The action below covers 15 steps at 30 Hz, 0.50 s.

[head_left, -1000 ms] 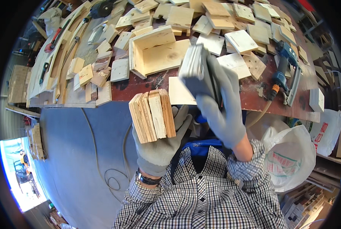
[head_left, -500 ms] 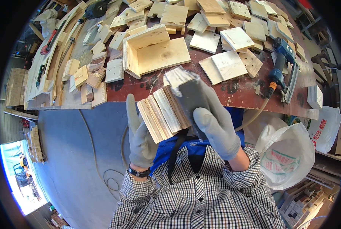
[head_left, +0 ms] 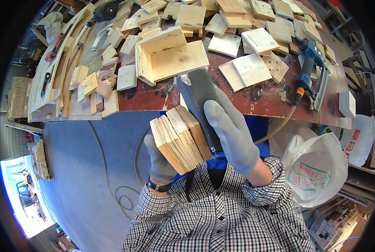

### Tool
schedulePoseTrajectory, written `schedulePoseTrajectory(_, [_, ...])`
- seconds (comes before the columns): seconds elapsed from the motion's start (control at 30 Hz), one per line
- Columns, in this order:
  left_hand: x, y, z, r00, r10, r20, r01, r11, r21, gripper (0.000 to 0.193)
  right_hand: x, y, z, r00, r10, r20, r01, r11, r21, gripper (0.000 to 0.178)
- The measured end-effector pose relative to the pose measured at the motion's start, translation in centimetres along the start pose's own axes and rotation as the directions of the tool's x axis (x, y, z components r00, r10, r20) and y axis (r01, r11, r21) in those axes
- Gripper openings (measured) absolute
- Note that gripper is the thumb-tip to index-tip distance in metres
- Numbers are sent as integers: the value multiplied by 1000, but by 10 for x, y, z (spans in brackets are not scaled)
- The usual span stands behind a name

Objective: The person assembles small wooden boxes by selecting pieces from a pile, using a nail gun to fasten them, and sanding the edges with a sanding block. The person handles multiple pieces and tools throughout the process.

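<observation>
In front of my chest my gloved left hand (head_left: 159, 161) is closed round a stack of small plywood blocks (head_left: 180, 138), with their layered edges facing up. Most of its fingers are hidden behind the stack. My gloved right hand (head_left: 233, 132) grips a dark sanding block (head_left: 196, 98), its thumb lying along the near face. The sanding block leans lengthwise against the right side of the stack, and they appear to touch. Just beyond, on the red-brown table (head_left: 221, 98), sits a partly assembled plywood box (head_left: 179, 61) with two upright sides.
Many loose plywood pieces (head_left: 254, 69) cover the table's far side. A blue nail gun (head_left: 308, 69) with an air hose (head_left: 275, 130) lies at the right. Longer boards, hand tools and an angle grinder (head_left: 106, 11) are at the left. A white sack (head_left: 315, 170) stands below the right edge.
The plywood stack has come lower and turned, and my left fingers, stretched up before, are now behind it. The sanding block has tilted, hiding its frayed pale end.
</observation>
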<state>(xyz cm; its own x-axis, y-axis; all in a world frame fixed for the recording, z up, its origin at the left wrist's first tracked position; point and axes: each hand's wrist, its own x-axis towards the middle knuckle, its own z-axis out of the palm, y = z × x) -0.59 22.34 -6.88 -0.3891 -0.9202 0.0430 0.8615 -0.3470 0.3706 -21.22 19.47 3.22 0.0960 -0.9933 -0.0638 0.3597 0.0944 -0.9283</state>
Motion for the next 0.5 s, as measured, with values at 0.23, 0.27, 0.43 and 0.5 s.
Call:
schedulePoseTrajectory(0.23, [16, -2, 27, 986, -10, 167, -34, 966, 257, 88, 6, -23, -28, 826, -427, 369, 539, 400, -741, 76])
schedulePoseTrajectory(0.27, [11, 0, 29, 991, 0, 131, -75, 819, 569, 85, 10, -20, -27, 797, -446, 407, 574, 352, -739, 78])
schedulePoseTrajectory(0.43, [1, 12, 30, 989, 148, -22, 41, -126, 991, 67, -32, 7, -30, 817, -426, 388, 567, 478, -671, 66])
schedulePoseTrajectory(0.5, [11, 15, 36, 985, 138, -99, 61, 256, 965, 62, -44, 17, -45, 770, -442, 461, 633, 432, -643, 61])
